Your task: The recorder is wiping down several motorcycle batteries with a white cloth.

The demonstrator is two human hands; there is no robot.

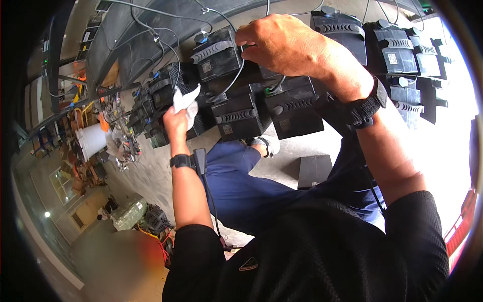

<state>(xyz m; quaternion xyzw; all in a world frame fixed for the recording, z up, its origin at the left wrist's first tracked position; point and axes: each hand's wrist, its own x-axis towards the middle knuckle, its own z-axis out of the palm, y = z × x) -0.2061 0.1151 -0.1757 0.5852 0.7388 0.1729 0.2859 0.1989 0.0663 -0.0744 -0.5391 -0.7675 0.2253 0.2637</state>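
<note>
My left hand [176, 122] is closed on a crumpled white cloth or paper [186, 102], held over the black battery packs at left. My right hand [277, 45] is raised above the back row, fingers curled beside a grey cable [240, 64]; whether it grips the cable cannot be told. Just left of it stands a black battery pack [217, 56] with a grey ribbed handle and a plug on top. Nearer to me are a second pack [237, 117] and a third pack [294, 109], which has a green-ringed plug [269, 90].
More battery packs [398, 53] stand at right, with cables hanging over the rows. A dark box [314, 170] lies on the floor by my legs. At left are a white bucket [91, 140], piled clutter and a plastic-wrapped bundle [130, 215]. A dark metal frame [124, 41] runs behind.
</note>
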